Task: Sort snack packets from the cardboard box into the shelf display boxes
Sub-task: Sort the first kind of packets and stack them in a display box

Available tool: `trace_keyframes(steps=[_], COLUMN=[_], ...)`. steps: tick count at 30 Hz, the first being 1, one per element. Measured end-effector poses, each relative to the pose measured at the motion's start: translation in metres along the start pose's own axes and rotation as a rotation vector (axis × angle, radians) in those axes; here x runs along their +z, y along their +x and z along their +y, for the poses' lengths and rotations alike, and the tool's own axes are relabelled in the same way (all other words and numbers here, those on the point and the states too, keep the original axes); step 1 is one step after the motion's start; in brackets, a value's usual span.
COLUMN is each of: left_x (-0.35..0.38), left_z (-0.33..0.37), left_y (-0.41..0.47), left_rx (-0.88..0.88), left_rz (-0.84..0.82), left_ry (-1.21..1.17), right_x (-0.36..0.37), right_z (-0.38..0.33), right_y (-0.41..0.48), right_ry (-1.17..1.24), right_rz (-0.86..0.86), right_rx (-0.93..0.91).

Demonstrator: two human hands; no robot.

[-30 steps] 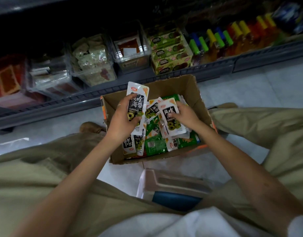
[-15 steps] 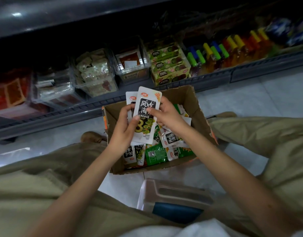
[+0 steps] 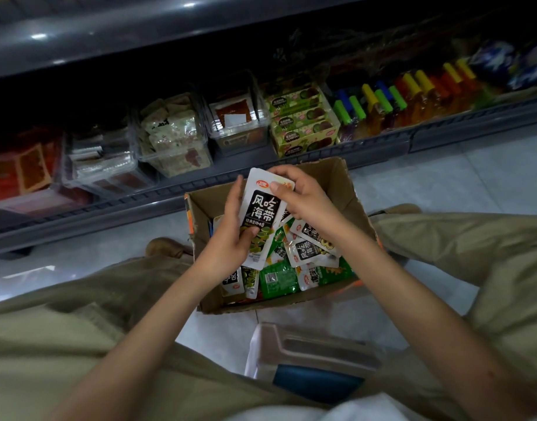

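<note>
Item 1. Left hand (image 3: 231, 238): centre of frame. The thumb is laid across the lower front of a white foil snack packet with a black panel (image 3: 261, 214) and the fingers run up its left edge, so the hand grips it upright.

Item 2. Right hand (image 3: 303, 199): just right of centre. The fingertips are curled over the packet's upper right corner and pinch it. A second pale edge shows behind the top, but whether more packets are stacked there cannot be told.

Item 3. Brown cardboard box (image 3: 349, 189): directly below both hands, flaps open. It holds loose packets (image 3: 309, 247), white-and-black and green, heaped at lower right. The held packet is above the box, clear of the heap.

Item 4. Clear plastic display boxes (image 3: 173, 132): upper left to upper centre, standing behind the grey shelf rail (image 3: 109, 214). A green printed carton (image 3: 303, 123) stands to their right, then bottles with coloured caps (image 3: 397, 95).

Handling note: square the packet's edges between both hands before the reach, and keep the left thumb firm, as the foil looks slippery. No display box visibly matches this print, so the destination is uncertain.

Clearance: the box's far wall and the shelf rail lie between the hands and the display boxes, so lift over both. The dark upper shelf overhangs the display boxes, so entry looks low. The pale tiled floor (image 3: 443, 171) gives room at right. A beige plastic stool (image 3: 316, 360) sits at lower centre.
</note>
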State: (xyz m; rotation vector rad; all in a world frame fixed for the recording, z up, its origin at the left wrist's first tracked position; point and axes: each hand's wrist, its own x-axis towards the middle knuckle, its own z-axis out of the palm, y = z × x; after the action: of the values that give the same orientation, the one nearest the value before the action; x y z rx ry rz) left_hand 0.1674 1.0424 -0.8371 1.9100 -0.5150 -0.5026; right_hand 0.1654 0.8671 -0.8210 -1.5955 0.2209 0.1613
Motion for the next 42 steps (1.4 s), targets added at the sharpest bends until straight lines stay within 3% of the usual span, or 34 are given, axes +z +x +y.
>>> trace_keyframes(steps=[9, 16, 27, 30, 35, 42], left_x=[-0.006, -0.015, -0.072, -0.097, -0.144, -0.195], left_z=[0.004, 0.014, 0.100, 0.118, 0.142, 0.157], left_y=[-0.003, 0.003, 0.045, 0.060, 0.074, 0.087], left_rx=[0.057, 0.081, 0.119, 0.242, 0.352, 0.433], left_rz=[-0.054, -0.058, 0.192, 0.328, 0.437, 0.596], left_ry=[0.114, 0.067, -0.169, -0.095, 0.044, 0.194], right_x=[-0.002, 0.002, -0.010, -0.007, 0.013, 0.048], right_z=[-0.002, -0.010, -0.150, -0.184, -0.228, -0.278], right_y=[-0.001, 0.000, 0.045, 0.056, 0.070, 0.100], right_ry=[-0.113, -0.195, -0.184, 0.007, -0.071, -0.021], right_rz=[0.067, 0.090, 0.189, 0.094, -0.111, -0.106], right_rx=[-0.109, -0.251, -0.555, -0.473, -0.404, -0.626])
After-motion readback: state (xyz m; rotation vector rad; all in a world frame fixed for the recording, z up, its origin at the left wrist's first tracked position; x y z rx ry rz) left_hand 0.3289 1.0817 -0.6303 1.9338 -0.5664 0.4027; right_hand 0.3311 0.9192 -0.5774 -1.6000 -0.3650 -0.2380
